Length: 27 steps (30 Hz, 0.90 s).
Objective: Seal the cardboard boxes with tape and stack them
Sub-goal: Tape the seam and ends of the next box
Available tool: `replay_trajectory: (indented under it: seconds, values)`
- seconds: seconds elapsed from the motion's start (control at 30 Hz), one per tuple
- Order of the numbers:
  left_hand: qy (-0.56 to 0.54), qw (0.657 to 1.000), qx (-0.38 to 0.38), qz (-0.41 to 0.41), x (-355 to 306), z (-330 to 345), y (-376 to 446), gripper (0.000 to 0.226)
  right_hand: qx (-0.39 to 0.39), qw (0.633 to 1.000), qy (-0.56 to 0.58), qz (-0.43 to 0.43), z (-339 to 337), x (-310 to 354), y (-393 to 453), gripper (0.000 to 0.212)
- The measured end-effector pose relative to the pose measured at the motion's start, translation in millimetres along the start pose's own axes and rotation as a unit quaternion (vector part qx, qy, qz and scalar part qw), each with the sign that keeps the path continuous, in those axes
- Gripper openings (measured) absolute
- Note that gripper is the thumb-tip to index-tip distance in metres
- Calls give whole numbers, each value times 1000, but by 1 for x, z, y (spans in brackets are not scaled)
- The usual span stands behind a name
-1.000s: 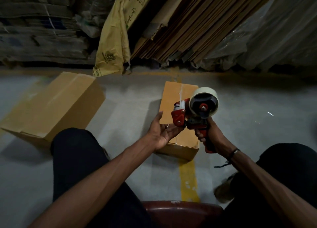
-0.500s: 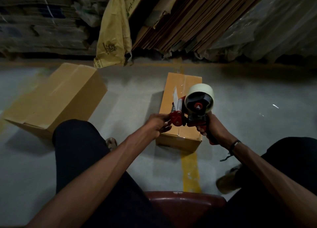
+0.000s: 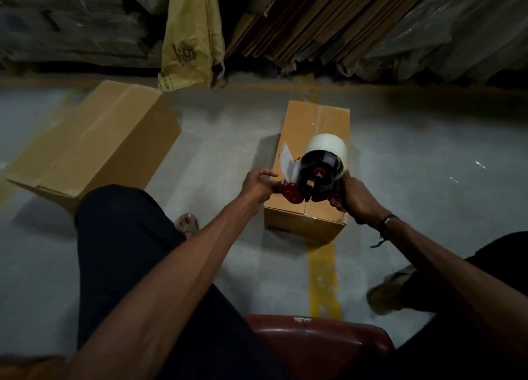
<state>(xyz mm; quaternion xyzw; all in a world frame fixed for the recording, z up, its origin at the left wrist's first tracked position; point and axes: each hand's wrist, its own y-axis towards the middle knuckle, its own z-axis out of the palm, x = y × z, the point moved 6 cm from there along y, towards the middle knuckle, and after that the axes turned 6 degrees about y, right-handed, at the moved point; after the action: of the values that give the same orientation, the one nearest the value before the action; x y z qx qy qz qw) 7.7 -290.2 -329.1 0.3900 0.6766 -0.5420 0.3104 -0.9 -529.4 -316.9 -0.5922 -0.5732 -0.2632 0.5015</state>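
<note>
Head view: right hand (image 3: 353,198) grips the dispenser (image 3: 314,179), its handle hidden; at 9 o'clock, left hand (image 3: 257,186) pinches its front, fingertips obscured, over the box (image 3: 311,128).

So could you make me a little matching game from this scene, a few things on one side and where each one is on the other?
Things:
1. tape dispenser
2. small box
3. large box
4. yellow bag

Places:
A. lying on the floor at the left
B. hanging by the cardboard sheets at the back
C. gripped in the right hand
D. on the yellow floor line, under the hands

Pairs: 1-C, 2-D, 3-A, 4-B
</note>
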Motion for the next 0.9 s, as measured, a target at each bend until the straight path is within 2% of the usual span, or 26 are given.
replay_trajectory:
  seconds: [0.07,0.17,0.33,0.43,0.53,0.7,0.8,0.9]
  values:
    - [29,999,-21,-7,12,-6,14,14,5,1000,-28,11,7,-10,10,95]
    - [99,991,-90,-22,43,-33,39,26,-10,995,-93,30,2,-35,21,89]
    - [132,986,-98,-30,90,-50,69,31,-33,984,-163,67,-7,-93,29,67]
    - [131,987,-93,-32,113,-38,89,30,-48,978,-195,57,-2,-107,36,87]
    - [125,986,-101,-48,134,-33,104,28,-45,974,-212,62,3,-116,45,86]
    - [118,985,-114,-50,146,-28,117,27,-45,969,-235,68,7,-133,57,99]
    - [124,985,-115,-38,146,-24,126,28,-47,966,-249,57,9,-139,63,99]
    - [131,984,-115,-45,156,-21,136,28,-50,961,-266,61,9,-146,68,90]
